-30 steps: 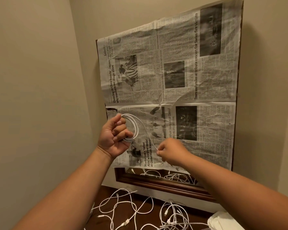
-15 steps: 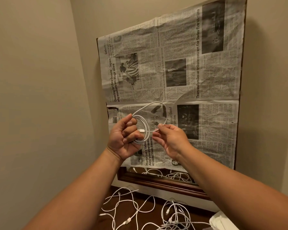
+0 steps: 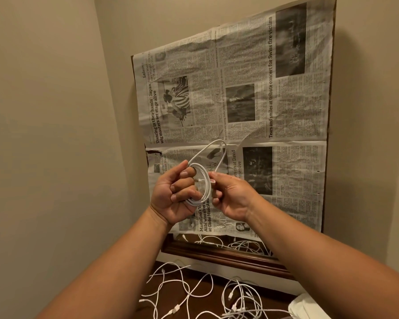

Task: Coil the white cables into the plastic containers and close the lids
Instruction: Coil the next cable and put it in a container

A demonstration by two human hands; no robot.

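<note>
Both hands have drawn together since a moment ago: the right hand (image 3: pixel 233 196), which was out low and to the side paying out slack, has come up against the coil, so that only 1 big loose loop (image 3: pixel 213 145) is left standing above it, in front of the lower sheet of the newspaper (image 3: pixel 240 65).

The left hand (image 3: pixel 173 194) has its fingers (image 3: pixel 184 174) curled around the cable (image 3: pixel 203 180), which is wound into a small ring held up before the newspaper's lower left part. The right hand's fingers (image 3: pixel 213 174) are narrow, pinching the free end just beside the ring's right edge.

From where I stand, this looks like an early stage. 1 cable is nearly wound; that last loop has to be laid onto the ring. Below the newspaper, a tangle of cables (image 3: pixel 194 293) lies spread on the dark tabletop (image 3: pixel 275 295), none of them coiled, and more show in the strip of mirror under the newspaper's bottom edge, above a wooden frame (image 3: pixel 217 252). No container shows plainly. A white thing (image 3: pixel 309 307) at the corner far below and right of the newspaper may be 1, but I cannot tell. So packing and closing lids is all still to do, as far as can be seen.
</note>
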